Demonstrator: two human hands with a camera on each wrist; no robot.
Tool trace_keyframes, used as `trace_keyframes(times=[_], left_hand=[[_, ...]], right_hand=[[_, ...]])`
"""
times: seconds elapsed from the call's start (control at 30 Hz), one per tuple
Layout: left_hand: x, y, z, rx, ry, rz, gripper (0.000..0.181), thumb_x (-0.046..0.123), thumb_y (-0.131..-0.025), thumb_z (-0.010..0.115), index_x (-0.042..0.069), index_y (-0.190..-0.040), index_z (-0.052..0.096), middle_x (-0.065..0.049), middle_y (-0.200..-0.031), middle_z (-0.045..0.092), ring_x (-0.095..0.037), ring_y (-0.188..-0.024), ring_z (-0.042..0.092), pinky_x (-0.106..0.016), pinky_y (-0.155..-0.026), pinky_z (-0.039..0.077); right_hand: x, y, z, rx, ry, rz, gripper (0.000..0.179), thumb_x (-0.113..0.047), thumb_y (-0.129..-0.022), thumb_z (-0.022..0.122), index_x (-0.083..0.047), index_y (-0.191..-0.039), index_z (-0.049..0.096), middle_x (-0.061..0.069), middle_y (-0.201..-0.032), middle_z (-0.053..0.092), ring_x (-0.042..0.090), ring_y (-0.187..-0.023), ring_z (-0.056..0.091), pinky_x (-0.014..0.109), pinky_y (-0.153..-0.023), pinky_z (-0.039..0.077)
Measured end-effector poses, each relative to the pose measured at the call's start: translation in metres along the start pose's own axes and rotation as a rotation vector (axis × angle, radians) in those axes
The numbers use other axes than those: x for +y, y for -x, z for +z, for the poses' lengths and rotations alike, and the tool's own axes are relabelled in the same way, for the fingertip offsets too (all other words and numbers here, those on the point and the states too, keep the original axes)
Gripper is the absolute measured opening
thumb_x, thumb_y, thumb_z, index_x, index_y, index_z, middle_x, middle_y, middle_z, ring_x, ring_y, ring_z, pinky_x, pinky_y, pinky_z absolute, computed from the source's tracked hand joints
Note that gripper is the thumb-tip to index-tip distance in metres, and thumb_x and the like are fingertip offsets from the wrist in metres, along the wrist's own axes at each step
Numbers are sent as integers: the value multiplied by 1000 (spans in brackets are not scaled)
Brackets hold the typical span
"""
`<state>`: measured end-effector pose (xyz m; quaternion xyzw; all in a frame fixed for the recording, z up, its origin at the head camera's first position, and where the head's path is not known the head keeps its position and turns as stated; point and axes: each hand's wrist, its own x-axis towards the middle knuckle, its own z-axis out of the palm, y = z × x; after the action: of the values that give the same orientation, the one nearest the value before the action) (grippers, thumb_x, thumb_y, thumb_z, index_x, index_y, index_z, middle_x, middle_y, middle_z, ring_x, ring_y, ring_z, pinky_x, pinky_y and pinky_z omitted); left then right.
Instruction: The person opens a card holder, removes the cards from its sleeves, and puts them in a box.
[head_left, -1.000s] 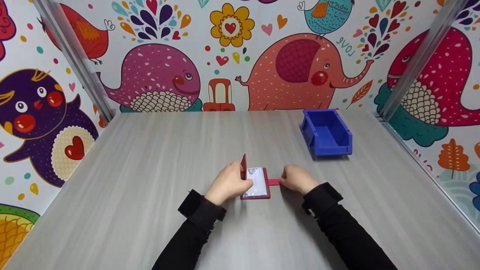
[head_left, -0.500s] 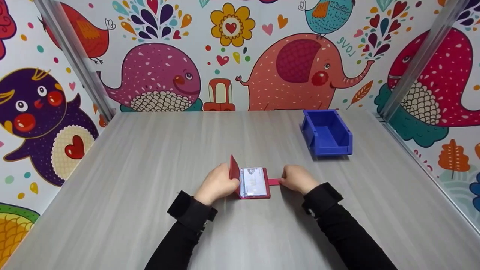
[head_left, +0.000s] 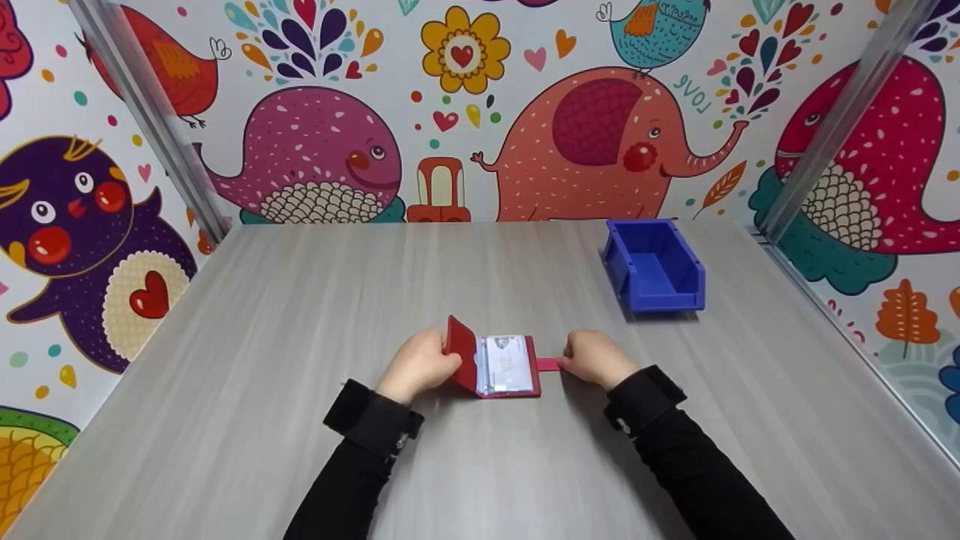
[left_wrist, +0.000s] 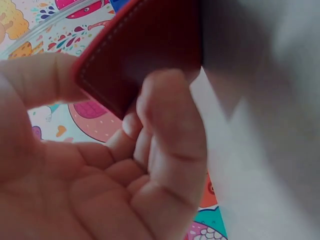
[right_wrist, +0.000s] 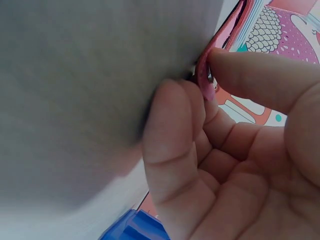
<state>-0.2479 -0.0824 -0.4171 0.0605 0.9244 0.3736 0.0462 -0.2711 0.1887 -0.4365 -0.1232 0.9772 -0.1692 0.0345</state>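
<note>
A small red card holder (head_left: 534, 375) lies open on the table, with clear sleeves and a pale card (head_left: 510, 364) showing inside. My left hand (head_left: 418, 364) pinches the left edge of its front cover (head_left: 463, 354), which stands tilted up to the left. In the left wrist view, thumb and fingers hold a corner of the stitched red cover (left_wrist: 135, 55). My right hand (head_left: 598, 357) pinches the end of the pink-red strap (head_left: 548, 364) that sticks out from the holder's right side. The right wrist view shows the strap tip (right_wrist: 206, 82) between thumb and fingers, close to the tabletop.
A blue plastic bin (head_left: 656, 300) stands at the back right of the table (head_left: 337, 300). Printed cartoon walls (head_left: 322, 150) close off the back and both sides, with metal posts (head_left: 840, 120) at the corners.
My left hand has moved left, swinging the cover from near upright to a wider tilt, so more of the sleeves shows. The right hand has stayed on the strap.
</note>
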Motion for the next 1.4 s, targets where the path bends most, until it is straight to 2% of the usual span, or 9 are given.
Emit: trace_keyframes(times=[0.17,0.4,0.57,0.73,1.03,1.17,1.4], left_hand=[[-8,-3,-1,10,-5,-19,7,9,-83,60,4,-81,55,-6,-73,56,-21,-68,51,-31,-61,42],[-14,-5,-1,7,-16,-54,18,8,-85,67,4,-72,55,-5,-63,54,-15,-51,50,-24,-46,40],[-15,-5,0,-12,-34,-74,23,6,-84,69,6,-67,55,-4,-58,55,-11,-41,50,-22,-41,39],[-16,-5,1,-23,-55,-101,19,6,-84,70,5,-72,55,-6,-60,56,-12,-41,51,-22,-41,40],[-18,-6,5,-8,-117,-85,11,6,-81,68,1,-79,59,-7,-63,58,-12,-40,52,-22,-41,42],[-19,-6,7,18,-164,-61,10,5,-79,68,-1,-81,61,-8,-68,60,-16,-45,55,-25,-45,45],[-19,-6,10,54,-230,-29,15,7,-77,71,-4,-83,64,-12,-79,64,-26,-68,60,-34,-64,50]], right_hand=[[0,0,0,-3,3,6,23,-12,-87,71,-4,-70,59,2,-65,52,17,-61,45,34,-60,44],[1,-1,0,-2,10,4,22,-11,-87,71,-3,-70,60,3,-66,54,18,-61,46,36,-61,45],[0,0,0,4,9,0,20,-12,-87,71,-2,-73,60,4,-68,56,19,-63,49,38,-64,47],[-1,0,-1,-5,2,0,19,-11,-86,70,-3,-73,60,3,-68,55,19,-63,47,38,-65,47],[1,-2,0,-17,-1,13,15,-11,-88,70,-1,-79,63,6,-73,60,20,-66,51,37,-66,48],[1,-2,0,-12,-1,9,14,-9,-87,70,0,-79,63,7,-74,61,20,-66,52,38,-67,49],[0,0,0,-4,8,-1,15,-9,-87,69,0,-77,62,7,-72,60,20,-65,52,38,-65,48]])
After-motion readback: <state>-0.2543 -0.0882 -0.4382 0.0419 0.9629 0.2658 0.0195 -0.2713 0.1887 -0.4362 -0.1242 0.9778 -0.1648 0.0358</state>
